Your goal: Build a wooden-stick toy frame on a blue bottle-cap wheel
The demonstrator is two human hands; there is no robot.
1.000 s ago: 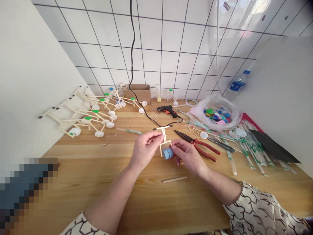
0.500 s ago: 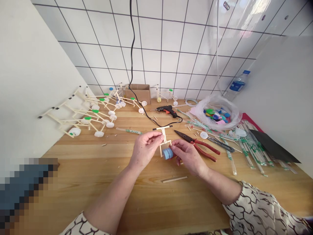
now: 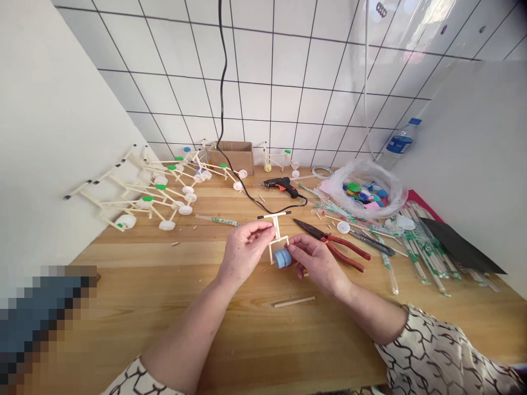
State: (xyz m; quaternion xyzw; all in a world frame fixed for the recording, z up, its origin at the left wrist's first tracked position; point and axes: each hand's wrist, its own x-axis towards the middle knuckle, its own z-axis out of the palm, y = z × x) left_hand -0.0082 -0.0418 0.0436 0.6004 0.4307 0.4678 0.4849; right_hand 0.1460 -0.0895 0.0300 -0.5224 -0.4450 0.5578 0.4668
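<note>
Between my hands is a small stick frame (image 3: 276, 227) with a black-tipped crossbar on top and a blue cap wheel (image 3: 282, 258) between its two lower prongs. My left hand (image 3: 245, 248) pinches the upright just under the crossbar. The fingers of my right hand (image 3: 315, 260) are closed on the right prong, beside the blue wheel. A loose stick (image 3: 295, 302) lies on the wooden table (image 3: 247, 351) below the frame.
Stick tricycles (image 3: 148, 199) crowd the left. Behind are a cardboard box (image 3: 236, 158) and a glue gun (image 3: 282, 186) with its cord. To the right lie pliers (image 3: 340, 247), a cutter (image 3: 373, 242), a bag of caps (image 3: 362, 192), wrapped sticks (image 3: 426, 249) and a bottle (image 3: 400, 144).
</note>
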